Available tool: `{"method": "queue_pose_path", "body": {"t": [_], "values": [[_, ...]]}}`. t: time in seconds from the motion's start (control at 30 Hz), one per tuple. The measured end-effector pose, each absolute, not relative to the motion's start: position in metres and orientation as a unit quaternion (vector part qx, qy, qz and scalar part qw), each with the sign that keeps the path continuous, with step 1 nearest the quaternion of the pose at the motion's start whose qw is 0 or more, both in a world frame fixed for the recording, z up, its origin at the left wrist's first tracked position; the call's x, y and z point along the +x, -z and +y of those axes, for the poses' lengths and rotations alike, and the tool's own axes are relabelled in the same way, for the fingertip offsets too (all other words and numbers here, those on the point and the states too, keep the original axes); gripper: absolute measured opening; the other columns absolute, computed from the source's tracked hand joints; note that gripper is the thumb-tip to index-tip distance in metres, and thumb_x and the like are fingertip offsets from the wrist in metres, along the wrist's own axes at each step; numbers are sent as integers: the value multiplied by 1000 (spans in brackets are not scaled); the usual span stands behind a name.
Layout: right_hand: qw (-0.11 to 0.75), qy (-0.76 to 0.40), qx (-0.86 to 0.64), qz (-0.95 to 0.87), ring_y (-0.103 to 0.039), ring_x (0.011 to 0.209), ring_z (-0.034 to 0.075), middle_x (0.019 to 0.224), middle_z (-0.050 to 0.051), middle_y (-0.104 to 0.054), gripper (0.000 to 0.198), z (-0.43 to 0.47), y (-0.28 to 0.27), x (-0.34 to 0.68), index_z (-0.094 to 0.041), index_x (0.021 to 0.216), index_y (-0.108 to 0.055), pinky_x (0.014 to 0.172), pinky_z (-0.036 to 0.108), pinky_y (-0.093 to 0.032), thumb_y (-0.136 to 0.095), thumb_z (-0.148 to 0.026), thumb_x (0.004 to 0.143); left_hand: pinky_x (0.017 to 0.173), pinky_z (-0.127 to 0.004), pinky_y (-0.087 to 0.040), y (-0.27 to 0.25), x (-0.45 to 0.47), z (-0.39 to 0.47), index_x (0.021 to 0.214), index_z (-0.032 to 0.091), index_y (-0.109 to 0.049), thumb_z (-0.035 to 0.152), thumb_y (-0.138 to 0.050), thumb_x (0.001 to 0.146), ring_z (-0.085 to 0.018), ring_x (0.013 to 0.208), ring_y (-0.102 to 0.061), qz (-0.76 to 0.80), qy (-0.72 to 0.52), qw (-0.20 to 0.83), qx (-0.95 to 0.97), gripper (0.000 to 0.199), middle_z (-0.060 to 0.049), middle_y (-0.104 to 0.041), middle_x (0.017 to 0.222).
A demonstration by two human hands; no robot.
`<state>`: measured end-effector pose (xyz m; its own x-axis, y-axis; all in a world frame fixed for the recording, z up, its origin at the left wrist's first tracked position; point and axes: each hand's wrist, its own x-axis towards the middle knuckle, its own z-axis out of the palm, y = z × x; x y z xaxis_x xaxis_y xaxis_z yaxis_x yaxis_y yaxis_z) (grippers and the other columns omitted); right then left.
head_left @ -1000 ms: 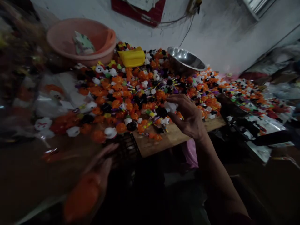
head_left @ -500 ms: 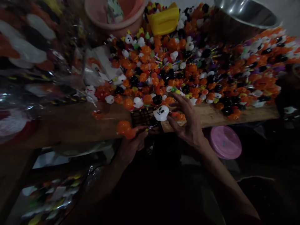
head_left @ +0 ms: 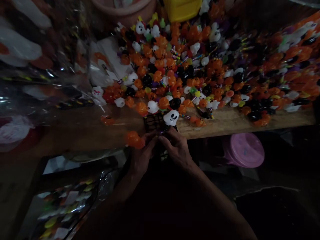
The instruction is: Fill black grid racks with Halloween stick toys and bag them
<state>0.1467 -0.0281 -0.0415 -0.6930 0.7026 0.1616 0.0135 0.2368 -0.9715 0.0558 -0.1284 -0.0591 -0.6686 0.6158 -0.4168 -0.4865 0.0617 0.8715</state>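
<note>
A white ghost head [head_left: 171,117] with a black painted face sits just above my fingertips, a dark piece beneath it. A thin patterned stick [head_left: 161,132] shows between my hands below the ghost. My left hand [head_left: 143,154] is closed, pinching the stick. My right hand [head_left: 177,146] is also closed, thumb and fingers together at the stick close to the ghost. An orange figure [head_left: 135,139], blurred, pokes out at the left of my left hand's fingers; how it joins the stick is hidden. Behind my hands lies a black grid basket [head_left: 153,122].
Heaped orange, white and black figures [head_left: 160,76] cover the wooden table [head_left: 215,128]. A pink tub [head_left: 125,10] and a yellow container [head_left: 182,11] stand at the back. Clear plastic bags [head_left: 22,86] fill the left. A pink lidded container [head_left: 246,150] is below the table edge.
My right hand has come left and down from beside the heap, its open fingers closing at the stick below the ghost. My left hand stays nearly in place. The view has shifted slightly.
</note>
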Motion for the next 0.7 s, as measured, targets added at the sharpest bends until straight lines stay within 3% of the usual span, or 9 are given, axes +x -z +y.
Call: {"method": "queue_pose_path", "body": {"t": [0.1,0.2,0.27,0.33,0.4,0.43,0.57,0.7], "values": [[278,-617,-245,-694,-68,95,19,97,3,-74,15,-23,45,150,-22,88,-74,89,33,-57,-69,-36,90,44,-15,-35,56,55,-131,103,18,-75,61,-86,69,-4,49,-44,612,-660,430,68,56,3,-61,67],[276,-632,-257,-677,-68,88,17,92,1,-73,17,-21,48,151,-22,86,-74,81,30,-57,-73,-39,87,41,-17,-31,60,49,-139,111,18,-75,58,-78,80,-4,44,-37,633,-628,434,127,51,2,-63,67],[288,-608,-274,-688,-67,84,17,91,2,-74,20,-20,52,147,-23,91,-74,77,30,-57,-71,-42,87,51,-21,-45,68,41,-147,116,21,-75,52,-68,91,-9,55,-54,681,-613,350,195,41,-4,-74,85],[301,-558,-296,-714,-67,79,17,88,3,-74,26,-18,58,139,-22,95,-73,74,30,-56,-70,-46,87,79,-30,-59,78,30,-155,117,24,-76,43,-58,98,-18,85,-71,726,-579,211,305,32,-6,-78,105],[309,-500,-316,-745,-65,74,18,82,4,-73,30,-15,65,127,-21,91,-72,71,30,-55,-71,-50,84,109,-41,-52,88,20,-161,120,25,-75,34,-54,102,-24,120,-68,727,-515,87,446,29,-6,-76,121],[312,-474,-324,-757,-64,70,17,78,3,-72,32,-13,68,120,-20,86,-71,70,30,-54,-72,-52,83,115,-43,-48,93,16,-163,125,24,-73,29,-52,102,-25,129,-64,713,-478,47,512,31,-7,-74,128],[310,-430,-301,-793,-64,66,17,74,3,-72,36,-7,78,95,-20,76,-71,66,29,-52,-66,-55,85,113,-44,-50,106,8,-166,138,19,-64,18,-45,104,-24,131,-63,663,-391,-24,638,39,-11,-67,139],[310,-409,-294,-807,-68,73,19,83,4,-76,34,-5,83,86,-21,84,-75,69,30,-54,-63,-53,87,113,-44,-51,115,8,-167,130,18,-68,17,-44,103,-25,128,-66,673,-389,-19,629,36,-12,-69,136]]}}
